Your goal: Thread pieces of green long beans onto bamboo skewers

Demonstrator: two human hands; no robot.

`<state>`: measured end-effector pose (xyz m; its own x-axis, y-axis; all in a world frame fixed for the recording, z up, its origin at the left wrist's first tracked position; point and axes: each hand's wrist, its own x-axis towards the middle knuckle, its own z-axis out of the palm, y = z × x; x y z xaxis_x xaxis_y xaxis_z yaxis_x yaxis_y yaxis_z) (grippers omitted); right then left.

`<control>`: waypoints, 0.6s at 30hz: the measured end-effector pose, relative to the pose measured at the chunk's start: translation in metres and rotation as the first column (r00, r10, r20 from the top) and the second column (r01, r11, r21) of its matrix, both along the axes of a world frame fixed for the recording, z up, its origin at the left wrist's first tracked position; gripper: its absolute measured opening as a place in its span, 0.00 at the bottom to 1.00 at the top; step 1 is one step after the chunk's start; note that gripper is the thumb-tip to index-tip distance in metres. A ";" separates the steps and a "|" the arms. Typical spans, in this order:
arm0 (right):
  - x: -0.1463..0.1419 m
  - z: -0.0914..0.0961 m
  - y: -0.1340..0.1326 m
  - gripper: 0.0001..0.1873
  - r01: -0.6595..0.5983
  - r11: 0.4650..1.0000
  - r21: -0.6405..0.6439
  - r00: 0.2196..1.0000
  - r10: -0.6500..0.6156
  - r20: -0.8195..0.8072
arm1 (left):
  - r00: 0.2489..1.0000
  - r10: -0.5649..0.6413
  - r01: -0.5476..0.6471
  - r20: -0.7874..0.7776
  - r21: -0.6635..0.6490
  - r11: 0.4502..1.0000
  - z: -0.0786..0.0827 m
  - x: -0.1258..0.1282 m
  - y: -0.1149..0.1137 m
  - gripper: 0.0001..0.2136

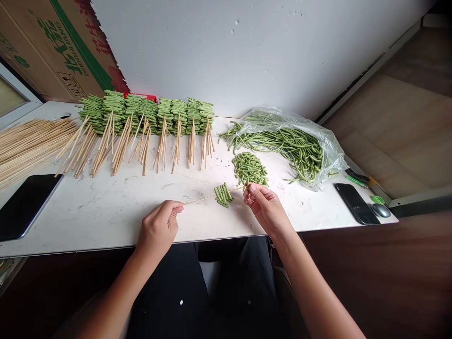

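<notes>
My left hand (159, 227) pinches the blunt end of a thin bamboo skewer (201, 198) that runs to the right over the white table (106, 212). Several short green bean pieces (223, 194) are threaded side by side on it. My right hand (265, 205) is closed at the skewer's tip, fingers pinching a bean piece there. Just beyond that hand lies a heap of cut bean pieces (249, 167).
Finished bean skewers (148, 123) lie in rows at the back. Bare skewers (28, 143) are piled at the left beside a dark tablet (24, 203). A plastic bag of long beans (296, 146), a phone (356, 203) and a mouse (381, 210) sit at the right.
</notes>
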<state>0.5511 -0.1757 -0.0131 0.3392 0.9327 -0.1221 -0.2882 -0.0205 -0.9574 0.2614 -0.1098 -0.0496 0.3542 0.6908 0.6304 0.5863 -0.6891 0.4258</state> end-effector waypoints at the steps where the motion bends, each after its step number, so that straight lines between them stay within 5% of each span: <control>1: 0.000 0.000 0.000 0.14 -0.001 1.000 0.000 1.000 0.001 -0.006 | 1.000 0.000 0.000 0.003 0.002 1.000 0.000 0.000 0.000 0.10; 18: -0.001 0.001 0.000 0.15 0.003 1.000 -0.018 1.000 -0.003 -0.014 | 1.000 0.017 -0.017 0.002 -0.029 0.999 -0.001 0.000 0.000 0.11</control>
